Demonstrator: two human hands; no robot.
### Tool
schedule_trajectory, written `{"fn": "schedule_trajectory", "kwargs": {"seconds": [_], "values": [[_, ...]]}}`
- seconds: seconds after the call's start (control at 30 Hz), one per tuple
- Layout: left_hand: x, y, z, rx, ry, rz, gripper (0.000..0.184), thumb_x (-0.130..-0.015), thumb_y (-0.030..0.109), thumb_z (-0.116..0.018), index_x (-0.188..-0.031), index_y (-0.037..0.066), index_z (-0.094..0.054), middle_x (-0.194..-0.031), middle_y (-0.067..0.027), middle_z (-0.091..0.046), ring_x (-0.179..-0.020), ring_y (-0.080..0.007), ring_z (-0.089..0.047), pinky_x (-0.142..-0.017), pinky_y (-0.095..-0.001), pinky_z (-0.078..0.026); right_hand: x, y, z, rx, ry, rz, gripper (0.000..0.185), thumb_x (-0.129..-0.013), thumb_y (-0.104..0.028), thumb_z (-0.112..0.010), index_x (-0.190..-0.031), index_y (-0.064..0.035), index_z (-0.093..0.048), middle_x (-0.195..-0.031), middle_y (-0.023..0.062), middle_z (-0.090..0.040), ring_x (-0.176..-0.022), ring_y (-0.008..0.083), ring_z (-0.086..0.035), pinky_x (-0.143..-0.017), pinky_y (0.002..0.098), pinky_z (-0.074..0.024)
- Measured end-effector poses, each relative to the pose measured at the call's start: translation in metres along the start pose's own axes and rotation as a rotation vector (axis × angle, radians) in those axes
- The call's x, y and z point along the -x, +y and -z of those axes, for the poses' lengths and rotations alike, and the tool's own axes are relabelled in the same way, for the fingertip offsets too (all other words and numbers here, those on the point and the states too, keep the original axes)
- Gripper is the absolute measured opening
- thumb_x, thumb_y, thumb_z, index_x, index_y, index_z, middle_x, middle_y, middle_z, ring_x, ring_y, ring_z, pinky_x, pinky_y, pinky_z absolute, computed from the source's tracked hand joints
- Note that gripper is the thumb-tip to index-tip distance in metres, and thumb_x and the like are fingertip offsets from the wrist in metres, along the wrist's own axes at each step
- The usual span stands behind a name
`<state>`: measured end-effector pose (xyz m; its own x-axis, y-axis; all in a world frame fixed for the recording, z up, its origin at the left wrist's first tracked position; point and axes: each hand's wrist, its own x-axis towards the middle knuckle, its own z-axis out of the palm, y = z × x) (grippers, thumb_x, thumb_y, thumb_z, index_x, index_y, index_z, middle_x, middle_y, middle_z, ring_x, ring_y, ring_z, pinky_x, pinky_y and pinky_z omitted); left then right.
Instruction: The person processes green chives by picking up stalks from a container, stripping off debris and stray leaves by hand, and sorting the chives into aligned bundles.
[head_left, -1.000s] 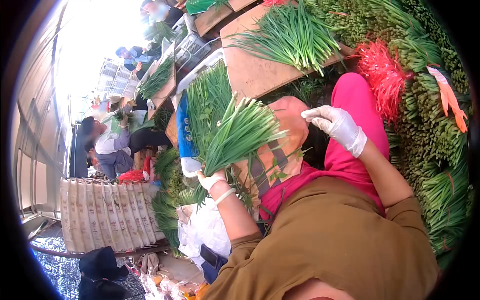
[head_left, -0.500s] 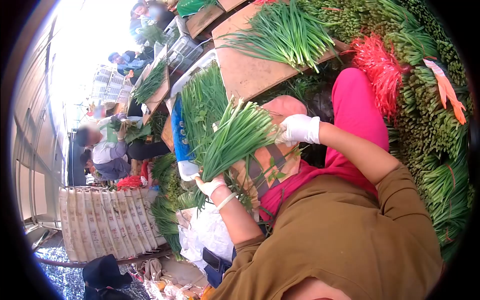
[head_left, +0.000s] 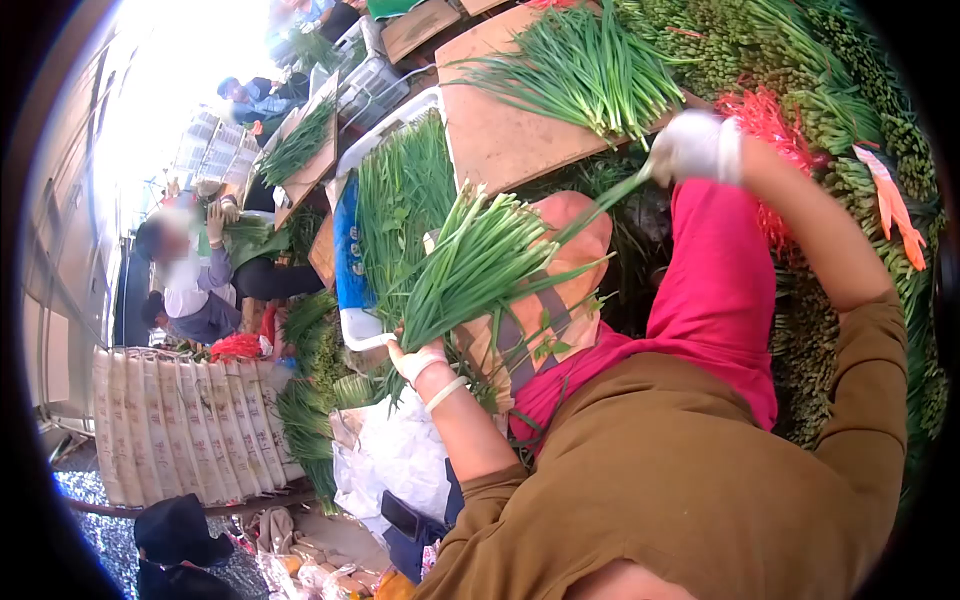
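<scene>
My left hand (head_left: 418, 364), gloved in white, is closed round the leafy end of a bunch of green stalks (head_left: 480, 255), whose pale ends point up and right. My right hand (head_left: 690, 148), gloved and blurred, grips a few stalks (head_left: 610, 203) that stretch back toward the bunch. Under and beside the bunch stands a white crate (head_left: 362, 328) filled with more greens (head_left: 405, 190). A loose pile of stalks (head_left: 600, 75) lies on the brown board (head_left: 490, 150) above.
Stacked green bundles (head_left: 830, 270) rise on the right, with red strips (head_left: 765, 120) and an orange-and-white glove (head_left: 893, 205) on them. Other people sit at the upper left, one (head_left: 195, 290) holding greens. White slatted material (head_left: 190, 425) and a phone (head_left: 401, 514) are at the lower left.
My right hand first reached to the bunch, then moved up and right with a few stalks in it. My left hand has kept its hold on the bunch.
</scene>
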<state>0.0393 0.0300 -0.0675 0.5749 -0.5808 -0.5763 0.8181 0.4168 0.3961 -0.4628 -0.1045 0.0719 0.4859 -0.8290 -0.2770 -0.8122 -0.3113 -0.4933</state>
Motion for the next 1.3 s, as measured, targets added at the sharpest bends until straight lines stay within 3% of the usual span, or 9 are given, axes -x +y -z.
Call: {"fn": "schedule_trajectory", "kwargs": {"seconds": [0.07,0.17,0.43,0.6,0.7,0.83,1.1,1.23,1.3], "values": [[-0.009,0.007,0.007,0.037,-0.006,-0.018,0.033,-0.086,0.045,-0.051,-0.086,0.013,-0.058,-0.103,-0.0145,-0.062,-0.104,-0.0364,-0.055,-0.091,-0.0622,-0.039,0.001,0.025,0.028,-0.046,0.214,-0.122,0.014,-0.078,-0.02,-0.062,-0.08,-0.0097,-0.071,-0.07,0.0101,-0.067,-0.064,0.0227,-0.064,-0.061,0.0349,-0.0513],[-0.002,0.004,0.002,0.044,0.025,-0.048,0.034,-0.087,0.044,-0.05,-0.085,0.011,-0.058,-0.103,-0.0154,-0.062,-0.103,-0.0376,-0.054,-0.09,-0.0627,-0.039,0.01,0.067,0.049,0.916,0.313,-0.162,0.019,-0.079,-0.028,-0.062,-0.079,-0.0106,-0.069,-0.072,0.0121,-0.064,-0.069,0.0333,-0.063,-0.065,0.0404,-0.051],[-0.012,0.004,0.015,-0.039,-0.018,-0.115,0.036,-0.087,0.044,-0.047,-0.087,0.01,-0.058,-0.104,-0.0156,-0.062,-0.105,-0.0396,-0.054,-0.09,-0.0629,-0.039,-0.016,-0.111,-0.087,0.314,0.564,0.686,0.045,-0.068,-0.026,-0.069,-0.109,-0.0111,-0.058,-0.085,0.0071,-0.061,-0.08,0.0256,-0.062,-0.069,0.0382,-0.0494],[-0.007,0.01,0.02,-0.093,0.03,-0.118,0.036,-0.087,0.047,-0.047,-0.089,0.013,-0.06,-0.104,-0.0111,-0.064,-0.106,-0.0377,-0.054,-0.091,-0.0628,-0.038,-0.052,-0.125,-0.131,0.354,0.545,0.899,0.012,-0.074,-0.018,-0.06,-0.082,-0.01,-0.062,-0.067,0.0044,-0.058,-0.064,0.0245,-0.061,-0.055,0.0367,-0.0467],[-0.014,0.015,0.033,-0.109,0.064,-0.066,0.039,-0.086,0.05,-0.046,-0.095,0.015,-0.059,-0.112,-0.012,-0.061,-0.11,-0.0383,-0.052,-0.093,-0.0639,-0.036,-0.035,-0.089,-0.095,0.405,0.507,0.85,0.005,-0.071,-0.016,-0.058,-0.069,-0.0118,-0.058,-0.061,0.0059,-0.056,-0.057,0.0262,-0.06,-0.051,0.0385,-0.0469],[-0.035,0.019,0.058,-0.149,0.03,-0.069,0.053,-0.087,0.052,-0.04,-0.118,0.013,-0.057,-0.127,-0.015,-0.054,-0.119,-0.04,-0.046,-0.098,-0.0642,-0.03,-0.041,0.01,-0.069,0.911,0.06,0.113,0.012,-0.074,-0.014,-0.063,-0.081,-0.0089,-0.071,-0.078,0.0108,-0.067,-0.075,0.0303,-0.066,-0.066,0.0396,-0.0541],[0.009,-0.011,0.044,-0.3,0.011,-0.086,0.064,-0.089,0.051,-0.029,-0.132,0.007,-0.047,-0.137,-0.015,-0.046,-0.128,-0.0376,-0.038,-0.105,-0.057,-0.027,-0.099,-0.102,-0.155,-0.174,0.412,0.403,0.07,-0.068,-0.018,-0.073,-0.13,-0.0072,-0.044,-0.13,0.0134,-0.048,-0.119,0.034,-0.045,-0.1,0.039,-0.0395],[-0.013,0.019,0.076,-0.356,-0.183,-0.051,0.056,-0.088,0.052,-0.035,-0.115,0.01,-0.059,-0.117,-0.0111,-0.059,-0.112,-0.0305,-0.051,-0.098,-0.0531,-0.037,-0.163,-0.107,-0.225,-0.754,0.357,0.626,0.024,-0.078,-0.005,-0.062,-0.102,-0.0032,-0.062,-0.085,0.0047,-0.065,-0.073,0.0161,-0.062,-0.068,0.0245,-0.0497],[0.018,0.005,0.055,-0.226,-0.26,-0.211,0.046,-0.086,0.05,-0.049,-0.103,0.009,-0.06,-0.088,-0.0019,-0.062,-0.079,-0.0186,-0.057,-0.08,-0.0364,-0.049,-0.183,-0.089,-0.198,-1.638,0.188,0.412,0.011,-0.086,-0.007,-0.054,-0.091,-0.0038,-0.063,-0.064,-0.0008,-0.054,-0.055,0.0091,-0.05,-0.052,0.0218,-0.0412]]}}
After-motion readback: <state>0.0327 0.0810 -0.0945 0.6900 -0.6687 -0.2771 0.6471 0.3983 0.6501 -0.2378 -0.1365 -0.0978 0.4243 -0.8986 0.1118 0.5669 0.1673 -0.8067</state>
